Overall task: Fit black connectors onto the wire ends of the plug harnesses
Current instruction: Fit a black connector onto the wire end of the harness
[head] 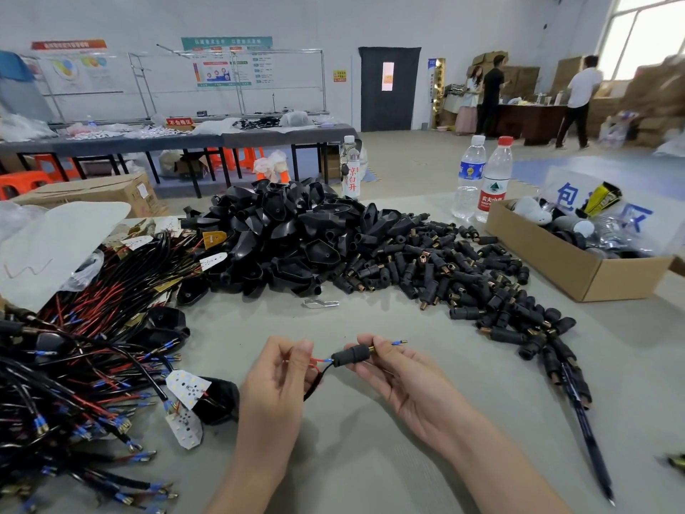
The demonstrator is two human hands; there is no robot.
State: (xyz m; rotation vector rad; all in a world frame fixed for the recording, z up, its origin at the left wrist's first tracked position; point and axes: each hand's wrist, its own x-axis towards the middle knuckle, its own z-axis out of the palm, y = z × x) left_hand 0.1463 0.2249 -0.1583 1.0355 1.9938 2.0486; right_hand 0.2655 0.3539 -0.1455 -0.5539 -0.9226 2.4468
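My right hand (393, 369) pinches a black connector (350, 355) with a brass tip, low in the middle of the view. My left hand (278, 372) pinches the red wire (315, 361) of a plug harness just left of it. The wire's blue-sleeved end (328, 360) sits at the connector's left opening. A second blue-sleeved wire end (399, 342) sticks out past my right fingers. The harness's black cable (315, 385) hangs down between my hands. A heap of loose black connectors (463, 276) lies on the table to the right.
A tangle of red and black harnesses (81, 365) fills the left side. Black plug shells (289, 231) are piled at the back. A cardboard box (578, 265) stands at the right, with two water bottles (482, 179) behind it. A small metal tool (320, 303) lies mid-table. People stand far off.
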